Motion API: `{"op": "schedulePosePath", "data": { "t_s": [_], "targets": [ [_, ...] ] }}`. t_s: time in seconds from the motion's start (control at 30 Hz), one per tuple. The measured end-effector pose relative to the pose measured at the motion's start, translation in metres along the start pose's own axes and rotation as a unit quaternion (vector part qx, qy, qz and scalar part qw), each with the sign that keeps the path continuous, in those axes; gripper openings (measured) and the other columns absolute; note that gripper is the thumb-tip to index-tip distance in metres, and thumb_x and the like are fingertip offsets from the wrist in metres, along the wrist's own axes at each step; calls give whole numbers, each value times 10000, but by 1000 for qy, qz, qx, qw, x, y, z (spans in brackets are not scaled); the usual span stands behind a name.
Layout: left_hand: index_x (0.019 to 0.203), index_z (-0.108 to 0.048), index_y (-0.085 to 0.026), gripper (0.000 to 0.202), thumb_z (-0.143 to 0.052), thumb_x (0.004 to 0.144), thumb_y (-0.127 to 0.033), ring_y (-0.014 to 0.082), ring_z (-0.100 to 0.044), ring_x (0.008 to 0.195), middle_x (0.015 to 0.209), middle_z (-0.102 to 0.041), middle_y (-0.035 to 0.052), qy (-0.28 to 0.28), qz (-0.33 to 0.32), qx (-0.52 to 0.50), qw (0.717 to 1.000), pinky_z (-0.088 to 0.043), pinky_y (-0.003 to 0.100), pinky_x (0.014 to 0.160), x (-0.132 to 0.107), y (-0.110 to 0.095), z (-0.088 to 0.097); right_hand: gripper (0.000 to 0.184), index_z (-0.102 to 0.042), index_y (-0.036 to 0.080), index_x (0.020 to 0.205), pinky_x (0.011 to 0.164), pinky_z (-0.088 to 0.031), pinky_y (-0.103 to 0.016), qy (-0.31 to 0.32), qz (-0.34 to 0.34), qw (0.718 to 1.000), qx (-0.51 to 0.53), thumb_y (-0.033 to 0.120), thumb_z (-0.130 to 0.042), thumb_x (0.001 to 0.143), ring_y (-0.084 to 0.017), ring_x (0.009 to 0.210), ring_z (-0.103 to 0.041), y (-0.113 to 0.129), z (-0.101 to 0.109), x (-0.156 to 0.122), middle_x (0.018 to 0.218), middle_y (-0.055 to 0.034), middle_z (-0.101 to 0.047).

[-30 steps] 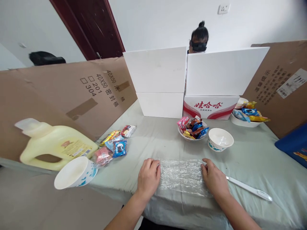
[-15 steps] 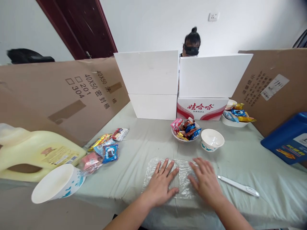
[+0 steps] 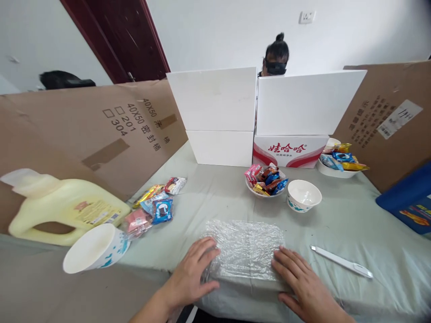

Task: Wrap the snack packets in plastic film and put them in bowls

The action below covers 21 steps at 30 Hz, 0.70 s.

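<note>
A crinkled sheet of clear plastic film lies flat at the front edge of the cloth-covered table. At its left edge rests my left hand, fingers stretched out and the thumb apart. My right hand touches the right edge with its fingers extended. Neither hand grips anything. To the right of the film lies a white utility knife. Beyond my right hand stands a white paper bowl, beside a bowl of wrapped snacks.
At left are a yellow jug, a tilted paper bowl and several packaged snacks. White boxes and cardboard panels border the table. A blue jug stands right; a person is behind the boxes.
Both hands have slid apart and toward me, from the middle of the film out to its left and right edges. The view has shifted slightly.
</note>
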<state>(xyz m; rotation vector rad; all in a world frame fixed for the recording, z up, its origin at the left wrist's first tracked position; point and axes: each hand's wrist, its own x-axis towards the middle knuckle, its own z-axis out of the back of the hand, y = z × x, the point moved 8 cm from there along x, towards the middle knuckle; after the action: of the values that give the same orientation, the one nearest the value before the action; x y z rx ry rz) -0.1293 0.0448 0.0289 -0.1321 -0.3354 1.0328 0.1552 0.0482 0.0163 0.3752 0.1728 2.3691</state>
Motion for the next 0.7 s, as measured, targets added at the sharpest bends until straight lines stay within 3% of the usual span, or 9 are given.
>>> {"op": "schedulePosePath", "data": {
  "t_s": [0.1, 0.2, 0.37, 0.47, 0.57, 0.7],
  "targets": [
    [1142, -617, -247, 373, -678, 774, -254, 294, -517, 1220, 1235, -613, 92, 10, -13, -35, 999, -457, 446, 1028, -6, -12, -1, 274, -615, 303, 1173, 952, -490, -352, -16, 5, 1000, 23, 279, -548, 909, -206, 1141, -585, 6, 5, -10, 1226, -23, -644],
    [983, -642, -247, 208, -536, 851, -127, 233, -562, 1168, 1131, -662, 61, 6, -21, -71, 997, -486, 370, 992, -8, -15, 4, 161, -660, 290, 1007, 875, -529, -316, -35, -17, 998, 55, 248, -540, 910, -192, 1026, -637, 1, 15, -19, 1083, -25, -694],
    [911, -612, -232, 196, -429, 921, -162, 173, -646, 950, 960, -686, 44, -16, 37, -161, 986, -523, 272, 843, 0, -10, 17, 163, -650, 272, 975, 923, -512, -363, -98, -89, 985, 115, 289, -500, 913, -240, 1143, -589, -19, 32, -30, 1141, -65, -665],
    [883, -591, -222, 179, -418, 927, -217, 150, -648, 755, 823, -672, 13, -52, 115, -160, 979, -515, 246, 712, 12, 4, 16, 242, -620, 260, 972, 792, -545, -325, -104, -201, 958, 175, 390, -418, 943, -217, 952, -666, -39, 25, -26, 1010, -67, -695],
    [907, -589, -213, 155, -436, 911, -232, 164, -658, 756, 827, -684, 14, -85, 189, -120, 971, -511, 266, 721, 23, 19, 8, 292, -572, 253, 946, 648, -524, -297, -101, -295, 933, 179, 447, -353, 951, -195, 722, -674, -54, 13, -14, 808, -33, -694],
    [1025, -599, -199, 194, -465, 886, -191, 194, -685, 864, 928, -714, 45, -82, 250, -61, 963, -514, 295, 783, 33, 31, -7, 278, -548, 245, 977, 610, -472, -301, -65, -349, 932, 67, 379, -305, 963, -212, 726, -682, -64, 2, 8, 837, -35, -708]
  ]
}}
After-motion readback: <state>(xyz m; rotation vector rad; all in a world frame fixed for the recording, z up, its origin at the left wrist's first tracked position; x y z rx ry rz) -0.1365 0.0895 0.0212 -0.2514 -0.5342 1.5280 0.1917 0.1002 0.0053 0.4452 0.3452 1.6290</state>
